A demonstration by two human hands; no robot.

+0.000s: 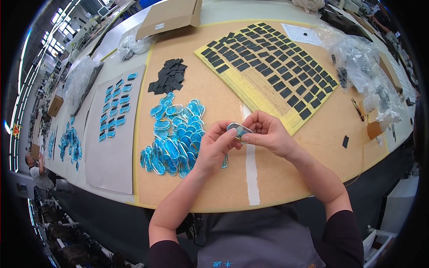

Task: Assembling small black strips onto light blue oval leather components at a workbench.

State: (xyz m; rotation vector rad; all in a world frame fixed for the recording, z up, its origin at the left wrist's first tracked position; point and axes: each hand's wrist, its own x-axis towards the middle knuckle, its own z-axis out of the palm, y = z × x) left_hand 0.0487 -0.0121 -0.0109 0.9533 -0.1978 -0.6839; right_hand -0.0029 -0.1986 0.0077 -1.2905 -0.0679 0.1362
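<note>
Both my hands meet over the middle of the table, pinching one small oval piece point(239, 129) with a pale rim and a shiny, clear-blue face. My left hand point(216, 145) grips its left end between thumb and fingers. At the right end, my right hand point(268, 134) holds it the same way. Just left of my hands lies a heap of blue oval pieces point(178, 138) with light rims. Behind that heap is a pile of black rectangular patches point(169, 76). A yellow-edged board point(279, 107) carries rows of similar black patches beyond my right hand.
A grey sheet point(107, 165) at left bears rows of ovals with black patches. More blue ovals point(70, 145) lie farther left. A cardboard box point(170, 20) stands at the back. Plastic bags point(364, 71), tweezers point(357, 109) and a loose black patch point(345, 141) are at right.
</note>
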